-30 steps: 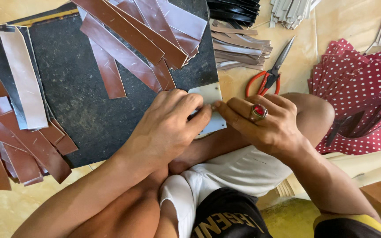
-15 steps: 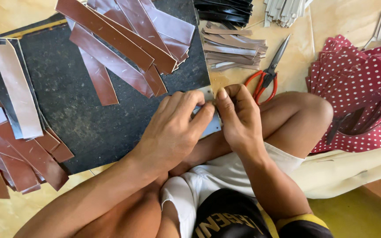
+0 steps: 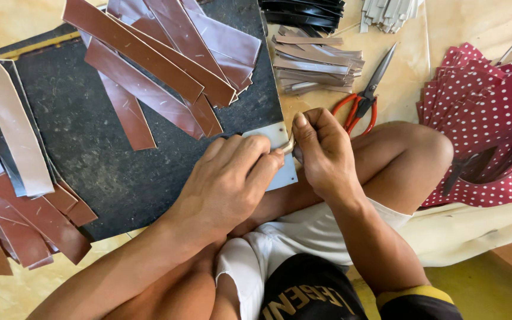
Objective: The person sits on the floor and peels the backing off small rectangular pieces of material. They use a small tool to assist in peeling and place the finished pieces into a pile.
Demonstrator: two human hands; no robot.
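My left hand (image 3: 226,184) lies curled over a small pale blue-grey card (image 3: 284,175) at the near right corner of a dark work board (image 3: 90,160), holding it down with its fingertips. My right hand (image 3: 322,151) meets it from the right, thumb and fingers pinched on a small tan piece (image 3: 289,145) at the card's edge. What that piece is stays unclear, as the fingers hide most of it. Both hands rest above my crossed legs.
Long brown leather-like strips (image 3: 161,65) lie fanned across the board, and more strips (image 3: 13,201) pile at its left edge. Red-handled scissors (image 3: 364,98) and a stack of grey-brown strips (image 3: 315,62) lie behind my right hand. Red polka-dot pieces (image 3: 487,112) are stacked at the right.
My right hand has turned and slid left, from lying flat beside the left hand to pinching at the card's edge. The left hand has stayed on the card.
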